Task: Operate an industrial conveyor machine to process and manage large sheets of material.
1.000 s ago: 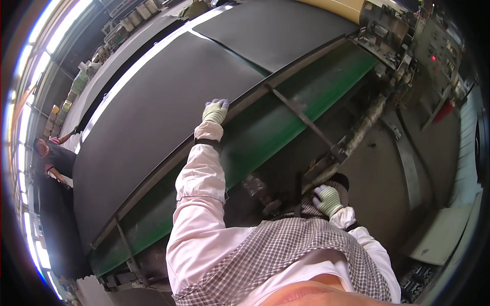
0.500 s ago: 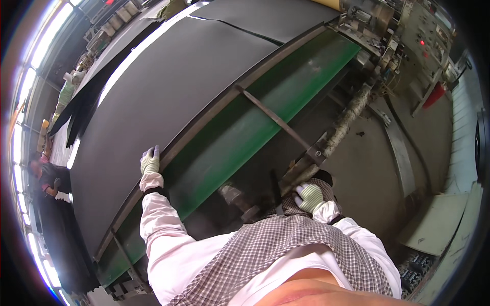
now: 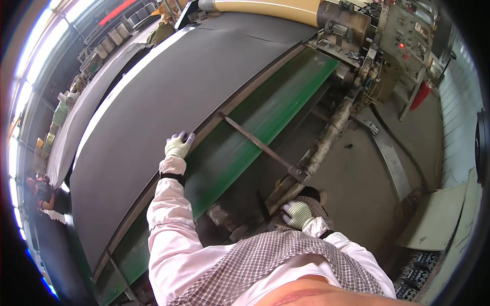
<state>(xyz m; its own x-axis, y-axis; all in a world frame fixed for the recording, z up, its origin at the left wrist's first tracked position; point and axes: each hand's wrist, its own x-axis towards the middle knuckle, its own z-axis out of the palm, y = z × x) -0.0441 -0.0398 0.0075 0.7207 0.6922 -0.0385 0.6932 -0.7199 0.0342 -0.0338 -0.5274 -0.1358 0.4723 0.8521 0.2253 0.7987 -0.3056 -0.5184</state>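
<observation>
A wide dark grey sheet [image 3: 153, 102] lies over the long machine bed. My left hand [image 3: 178, 145], in a striped knit glove with pale fingertips, rests on the sheet's near edge beside the brown metal rail [image 3: 209, 125]. Its fingers are spread and flat. My right hand [image 3: 298, 214], gloved the same way, hangs low by my checked apron [image 3: 286, 250], close to a worn roller bar [image 3: 326, 143]. The fingers there are loosely bent and apart, with nothing seen in them. Below the rail runs a green belt [image 3: 270, 107].
A yellow-brown roll [image 3: 270, 10] spans the far end. Beside it stand machine parts and a control panel [image 3: 408, 41] with a red light. A co-worker [image 3: 43, 194] is at the far left. A strut [image 3: 260, 145] crosses the belt; a metal strip [image 3: 390, 163] lies on the floor.
The view has shifted, bringing the yellow-brown roll into sight. The dark sheet's split at the far end now shows as a thin seam nearer the roll. My left hand stays on the edge.
</observation>
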